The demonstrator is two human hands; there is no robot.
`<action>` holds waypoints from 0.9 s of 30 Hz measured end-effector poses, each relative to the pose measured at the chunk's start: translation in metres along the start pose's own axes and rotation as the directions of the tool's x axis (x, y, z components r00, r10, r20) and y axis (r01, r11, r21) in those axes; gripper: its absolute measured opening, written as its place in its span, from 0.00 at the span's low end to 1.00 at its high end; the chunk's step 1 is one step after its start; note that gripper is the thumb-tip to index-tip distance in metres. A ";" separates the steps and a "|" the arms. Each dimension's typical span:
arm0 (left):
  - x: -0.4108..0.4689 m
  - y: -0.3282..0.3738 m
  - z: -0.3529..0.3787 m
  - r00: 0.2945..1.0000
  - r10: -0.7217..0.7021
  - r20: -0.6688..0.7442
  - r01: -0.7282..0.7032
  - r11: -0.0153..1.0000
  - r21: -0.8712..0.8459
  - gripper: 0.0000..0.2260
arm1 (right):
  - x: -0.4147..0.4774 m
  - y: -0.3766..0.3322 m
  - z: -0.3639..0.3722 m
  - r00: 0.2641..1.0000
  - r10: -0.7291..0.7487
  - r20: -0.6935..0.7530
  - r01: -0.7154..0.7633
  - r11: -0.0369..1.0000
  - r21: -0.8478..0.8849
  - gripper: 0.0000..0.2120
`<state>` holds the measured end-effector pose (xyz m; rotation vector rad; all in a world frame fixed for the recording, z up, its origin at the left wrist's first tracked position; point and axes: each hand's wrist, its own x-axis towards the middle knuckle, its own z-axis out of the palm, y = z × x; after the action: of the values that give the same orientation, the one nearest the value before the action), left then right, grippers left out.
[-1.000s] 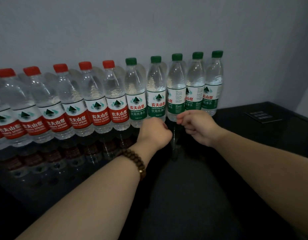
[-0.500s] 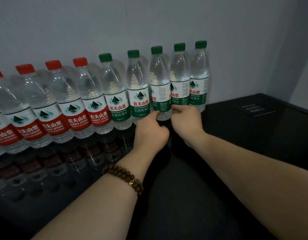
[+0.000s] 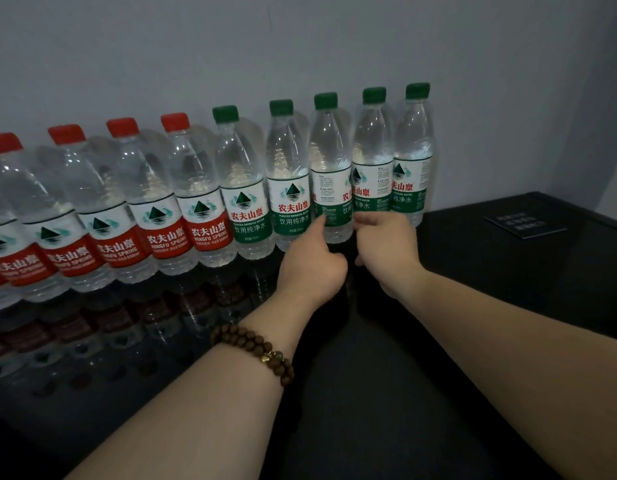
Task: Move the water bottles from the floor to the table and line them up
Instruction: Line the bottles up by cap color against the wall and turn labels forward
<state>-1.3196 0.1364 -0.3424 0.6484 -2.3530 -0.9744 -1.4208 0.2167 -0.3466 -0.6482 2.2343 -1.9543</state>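
Row of water bottles standing on the black table (image 3: 473,341), lined up against the grey wall (image 3: 300,46).

Count: five green-capped bottles (image 3: 244,188) on the right part of the row. Four red-capped bottles (image 3: 196,174) with caps in view to their left. More red labels are cut off at the left edge, so there is no full count there. The bottles stand side by side, neighbours touching or nearly so. The glossy tabletop mirrors them.

Both your hands are at the third green bottle (image 3: 329,150), counted from the red ones. Its label is turned so that the small print faces you.

Your left hand (image 3: 310,265): index finger (image 3: 319,225) straight out with its tip on the lower left of that label, other fingers curled into the palm and holding nothing.

Your right hand (image 3: 386,251): fingers (image 3: 364,220) bent, the foremost tips against the bottle's lower right side. You cannot tell whether they grip it.

One beaded bracelet (image 3: 255,348) is on your left wrist. One dark card (image 3: 525,225) lies flat at the table's far right.
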 end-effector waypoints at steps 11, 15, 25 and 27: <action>-0.001 0.003 -0.001 0.997 -0.071 0.041 0.071 0.997 -0.003 0.41 | 0.002 0.001 0.000 0.998 0.002 0.065 -0.001 1.000 -0.014 0.24; -0.004 0.006 -0.003 0.999 -0.040 -0.032 0.037 0.997 -0.072 0.37 | -0.002 -0.001 0.000 0.995 -0.020 0.094 0.024 0.999 -0.047 0.29; -0.007 0.008 -0.004 0.995 -0.097 0.012 0.098 0.989 -0.116 0.42 | -0.003 -0.005 -0.001 0.994 0.031 0.101 -0.031 1.000 -0.002 0.31; -0.008 0.009 -0.004 0.997 -0.075 -0.033 0.069 0.986 -0.154 0.38 | -0.003 -0.006 -0.002 0.995 0.020 0.101 -0.022 1.000 0.010 0.31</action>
<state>-1.3133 0.1447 -0.3351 0.6899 -2.2092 -1.1509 -1.4171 0.2189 -0.3415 -0.7025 2.1608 -1.8788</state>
